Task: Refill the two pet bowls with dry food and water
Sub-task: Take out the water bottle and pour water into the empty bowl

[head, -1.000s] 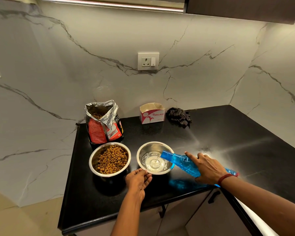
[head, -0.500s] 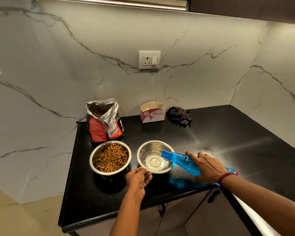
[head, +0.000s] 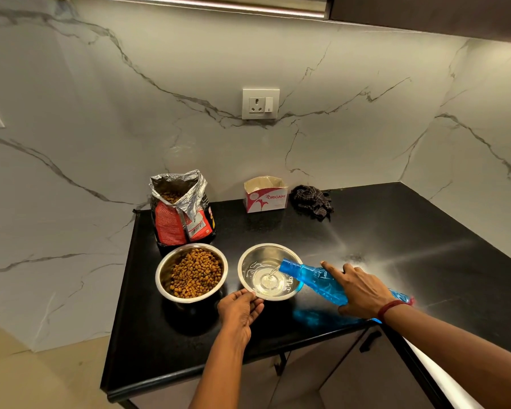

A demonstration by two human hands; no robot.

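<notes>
Left of centre on the black bench (head: 425,246): opened food bag (head: 181,212), and below it a steel bowl (head: 191,272) heaped with kibble. At centre, second steel bowl (head: 269,271), shallow water inside, thin rigid metal, likely to slide; left hand (head: 239,311) pinching its near rim to steady it. Right of centre, blue plastic bottle (head: 319,281) tilted, mouth over the bowl, a thin stream falling; right hand (head: 360,290) wrapped around its middle. Light, smooth, probably squeezable, best held mid-body.

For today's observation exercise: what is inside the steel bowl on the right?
The right bowl holds shallow clear water, with a thin stream entering from the blue bottle. The bottle's neck covers part of the bowl's right side.
</notes>
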